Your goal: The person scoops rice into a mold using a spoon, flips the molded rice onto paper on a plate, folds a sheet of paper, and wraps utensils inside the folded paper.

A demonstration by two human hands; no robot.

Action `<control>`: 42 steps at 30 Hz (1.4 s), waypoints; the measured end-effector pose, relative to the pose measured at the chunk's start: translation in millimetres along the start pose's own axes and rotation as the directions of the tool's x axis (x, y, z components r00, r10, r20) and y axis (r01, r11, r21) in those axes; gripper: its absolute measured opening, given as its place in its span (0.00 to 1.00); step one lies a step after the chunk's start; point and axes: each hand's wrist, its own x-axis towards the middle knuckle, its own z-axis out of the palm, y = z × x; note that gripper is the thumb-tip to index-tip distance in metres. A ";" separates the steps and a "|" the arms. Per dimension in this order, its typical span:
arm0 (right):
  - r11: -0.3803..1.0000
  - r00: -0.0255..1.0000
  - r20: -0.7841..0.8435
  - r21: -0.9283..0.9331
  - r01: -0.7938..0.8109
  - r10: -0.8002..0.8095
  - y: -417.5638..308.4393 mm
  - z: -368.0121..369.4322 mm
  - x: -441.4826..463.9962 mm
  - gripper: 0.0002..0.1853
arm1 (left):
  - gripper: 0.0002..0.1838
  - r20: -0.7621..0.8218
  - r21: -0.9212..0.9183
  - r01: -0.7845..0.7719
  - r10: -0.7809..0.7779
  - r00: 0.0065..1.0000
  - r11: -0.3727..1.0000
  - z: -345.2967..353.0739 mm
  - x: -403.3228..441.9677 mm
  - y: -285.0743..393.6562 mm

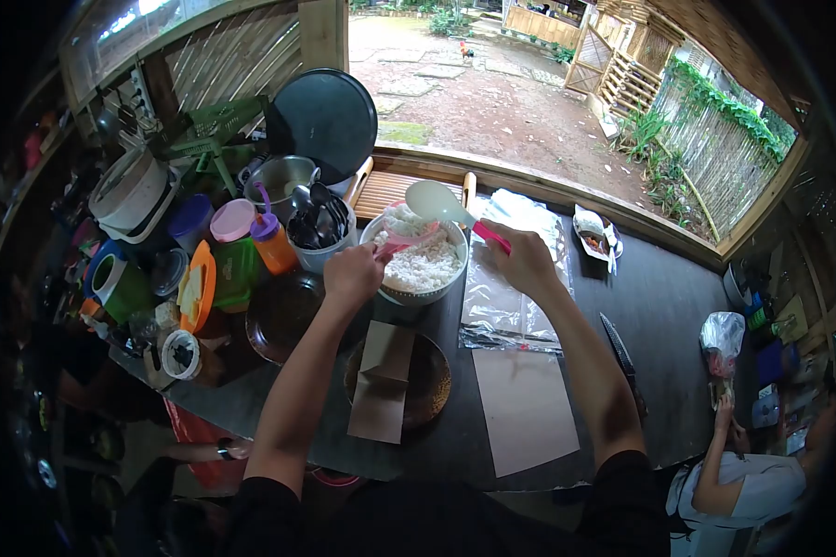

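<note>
My left hand (355, 275) is closed around the handle of a translucent pink scoop (392, 245) with white rice in it. The scoop is over a white bowl (418, 297) filled with rice (422, 267). In my right hand (522, 259) is a rice paddle (433, 202) with a pale head and a pink-red handle. Its head hangs just above the scoop, tilted toward the left. Nearer to me, a folded brown paper piece (377, 408) lies across a round brown plate (427, 399).
Plastic sheets (502, 306) lie right of the bowl, with brown paper (527, 413) below. A knife (622, 357) and a food tray (596, 243) are farther right. A spoon bucket (323, 251) and containers crowd the left. Another person (743, 487) stands at the right.
</note>
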 end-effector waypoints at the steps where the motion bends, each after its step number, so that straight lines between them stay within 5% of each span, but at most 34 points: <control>1: 0.996 0.997 0.031 0.049 -0.068 0.066 -3.3 -6.3 0.3 0.19 | 0.19 0.005 -0.005 0.011 -0.011 1.000 1.000 0.0 0.5 -1.7; 5: 0.945 0.990 0.098 0.301 -0.129 0.104 -2.6 -1.9 -1.0 0.19 | 0.19 -0.007 0.010 0.011 -0.010 1.000 1.000 -6.9 -0.3 -2.2; 11: 0.998 0.988 0.147 0.036 -0.051 0.045 -12.8 6.9 -3.0 0.19 | 0.18 -0.016 0.046 0.003 -0.002 1.000 0.999 -6.3 -7.1 2.9; 23: 0.963 0.996 0.028 0.252 -0.091 0.087 -2.3 -6.0 -0.7 0.19 | 0.18 0.005 0.046 0.071 -0.072 0.997 0.996 -5.3 -26.0 12.9; 33: 0.949 0.992 0.120 0.306 -0.075 0.040 -4.2 -4.7 -9.9 0.19 | 0.18 -0.019 0.062 0.113 -0.112 0.994 0.992 -7.0 -37.7 20.2; 35: 0.948 0.984 0.167 0.319 0.011 -0.067 -4.8 2.8 -11.2 0.18 | 0.18 -0.045 0.058 0.108 -0.106 0.993 0.992 -8.7 -40.3 20.2; 42: 0.993 0.988 0.149 0.103 -0.049 0.033 -17.6 14.4 -1.9 0.18 | 0.18 -0.091 0.111 0.052 -0.041 0.995 0.992 -15.2 -34.5 16.2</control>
